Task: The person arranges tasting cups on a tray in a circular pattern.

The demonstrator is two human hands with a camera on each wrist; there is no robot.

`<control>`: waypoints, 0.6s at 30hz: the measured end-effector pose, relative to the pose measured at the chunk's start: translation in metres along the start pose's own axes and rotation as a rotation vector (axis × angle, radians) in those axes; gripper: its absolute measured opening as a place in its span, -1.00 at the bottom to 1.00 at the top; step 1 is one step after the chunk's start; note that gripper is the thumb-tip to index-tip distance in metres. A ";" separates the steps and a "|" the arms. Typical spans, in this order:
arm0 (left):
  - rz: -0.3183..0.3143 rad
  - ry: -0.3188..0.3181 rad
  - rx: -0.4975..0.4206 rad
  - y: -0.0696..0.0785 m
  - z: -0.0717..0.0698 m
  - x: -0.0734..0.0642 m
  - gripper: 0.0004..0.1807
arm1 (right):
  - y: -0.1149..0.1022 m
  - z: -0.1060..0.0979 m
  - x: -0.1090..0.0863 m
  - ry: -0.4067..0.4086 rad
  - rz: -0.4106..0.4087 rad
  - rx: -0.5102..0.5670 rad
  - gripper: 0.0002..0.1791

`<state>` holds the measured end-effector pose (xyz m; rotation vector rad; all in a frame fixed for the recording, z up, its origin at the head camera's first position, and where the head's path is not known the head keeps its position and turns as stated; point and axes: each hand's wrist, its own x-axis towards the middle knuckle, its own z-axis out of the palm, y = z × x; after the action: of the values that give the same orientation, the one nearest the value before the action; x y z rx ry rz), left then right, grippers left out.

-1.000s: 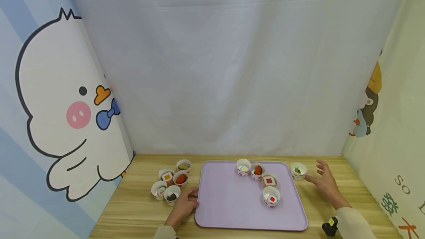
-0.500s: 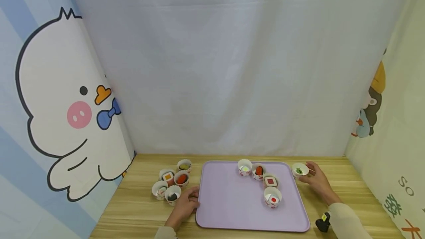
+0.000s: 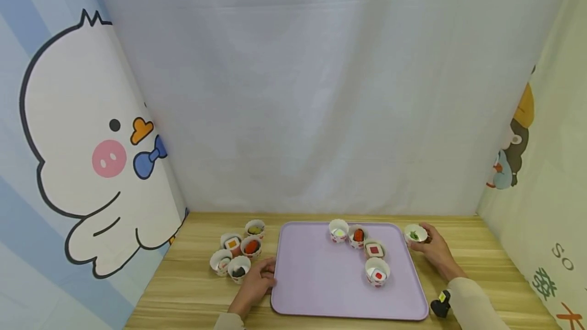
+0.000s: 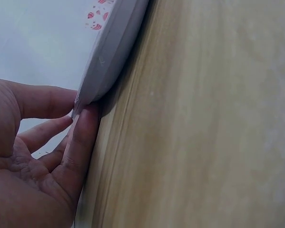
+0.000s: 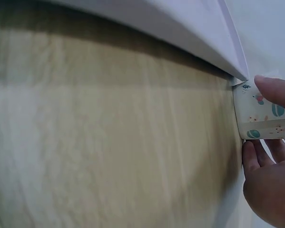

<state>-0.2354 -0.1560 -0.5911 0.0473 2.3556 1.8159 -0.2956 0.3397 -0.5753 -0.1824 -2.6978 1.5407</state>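
A patterned paper cup (image 3: pixel 415 235) with a green piece inside stands at the right edge of the lilac tray (image 3: pixel 321 279). My right hand (image 3: pixel 436 251) holds this cup from its right side, thumb near and fingers behind. In the right wrist view the cup (image 5: pixel 261 111) shows leaf and berry prints, between thumb and fingers, close by the tray's rim. At the opposite side, my left hand (image 3: pixel 257 281) pinches the tray's left edge. The left wrist view shows its thumb and fingertips on either side of the rim (image 4: pixel 109 57).
On the tray several paper cups, such as one with a red piece (image 3: pixel 377 272), curve along the right half. Left of it, more filled cups (image 3: pixel 239 269) cluster on the wooden table (image 3: pixel 183 294). A black device (image 3: pixel 441 304) sits by the right sleeve. A curtain (image 3: pixel 293 116) hangs behind.
My right hand has moved left from beside the green-filled cup and now grips it. My left hand stays at the tray's edge.
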 end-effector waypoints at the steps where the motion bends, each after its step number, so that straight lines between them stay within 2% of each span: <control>1: 0.000 -0.002 -0.003 -0.001 0.000 0.000 -0.34 | 0.000 0.000 0.000 0.002 0.003 0.000 -0.10; 11: 0.006 -0.014 -0.007 -0.006 0.001 0.003 -0.33 | -0.004 -0.003 -0.005 0.063 0.006 -0.011 -0.14; 18: 0.002 -0.005 0.002 -0.007 0.000 0.005 -0.34 | -0.017 -0.011 -0.015 0.057 -0.045 0.003 -0.18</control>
<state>-0.2396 -0.1571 -0.5980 0.0550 2.3546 1.8128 -0.2809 0.3387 -0.5548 -0.1624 -2.6375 1.5038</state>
